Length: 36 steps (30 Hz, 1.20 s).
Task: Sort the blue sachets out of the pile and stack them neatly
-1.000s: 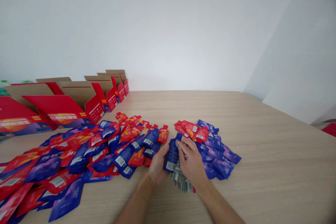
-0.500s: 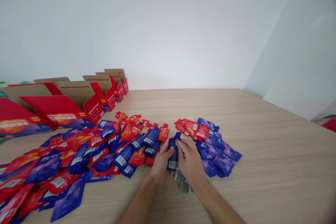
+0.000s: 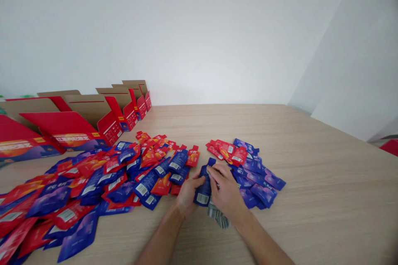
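Observation:
A dark blue pouch (image 3: 203, 188) with a spout-like top and a white barcode patch is gripped in my left hand (image 3: 188, 192), thumb across its front. My right hand (image 3: 226, 190) is closed in a pinch, fingertips against the upper part of that pouch; whatever lies between them is too small to make out. Below my right palm shows a bundle of grey-and-white striped strips (image 3: 218, 216), partly hidden by the hand; I cannot tell whether it is held or rests on the table.
A large heap of red and blue pouches (image 3: 90, 186) spreads over the left side of the table (image 3: 311, 198). Right of my hands lie smaller groups of red pouches (image 3: 228, 151) and blue-purple pouches (image 3: 264, 192). Open red cartons (image 3: 79, 126) line the back left by the wall.
The held pouch has shifted slightly left and leans more, its barcode end showing more fully. My right fingertips have moved slightly left and up along it. The piles look unchanged.

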Each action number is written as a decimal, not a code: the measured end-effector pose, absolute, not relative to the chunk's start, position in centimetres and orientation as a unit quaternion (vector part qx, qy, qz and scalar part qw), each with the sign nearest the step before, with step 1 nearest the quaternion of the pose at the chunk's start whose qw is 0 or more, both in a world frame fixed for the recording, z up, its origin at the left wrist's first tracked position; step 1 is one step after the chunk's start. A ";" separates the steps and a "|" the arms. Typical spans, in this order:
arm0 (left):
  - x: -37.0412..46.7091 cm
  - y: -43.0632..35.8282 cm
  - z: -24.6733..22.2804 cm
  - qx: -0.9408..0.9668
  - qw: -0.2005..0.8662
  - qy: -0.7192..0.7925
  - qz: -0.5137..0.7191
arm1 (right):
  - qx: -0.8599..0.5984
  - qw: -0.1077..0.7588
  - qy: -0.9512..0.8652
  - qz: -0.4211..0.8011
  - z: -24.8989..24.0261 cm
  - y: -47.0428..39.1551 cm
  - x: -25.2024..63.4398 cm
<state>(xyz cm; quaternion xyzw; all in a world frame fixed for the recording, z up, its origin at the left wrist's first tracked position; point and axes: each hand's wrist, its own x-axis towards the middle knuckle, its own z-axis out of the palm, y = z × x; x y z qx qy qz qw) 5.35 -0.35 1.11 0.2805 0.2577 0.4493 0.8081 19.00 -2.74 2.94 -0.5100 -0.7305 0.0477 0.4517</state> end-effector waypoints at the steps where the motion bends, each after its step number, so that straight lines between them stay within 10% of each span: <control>1: 5.2 -0.2 1.0 0.272 0.805 0.257 0.461 | -0.505 0.439 -0.740 0.073 3.2 -2.9 18.8; 10: 4.3 0.5 2.0 0.247 0.770 0.282 0.517 | -0.451 0.360 -0.768 0.279 6.6 -5.1 19.2; 18: 5.3 -1.0 2.8 0.336 0.761 0.293 0.471 | -0.563 0.546 -0.569 0.248 5.5 -2.6 21.4; 36: 4.7 -0.8 2.6 0.463 0.724 0.294 0.419 | -0.539 0.524 -0.553 0.359 4.3 -1.9 21.3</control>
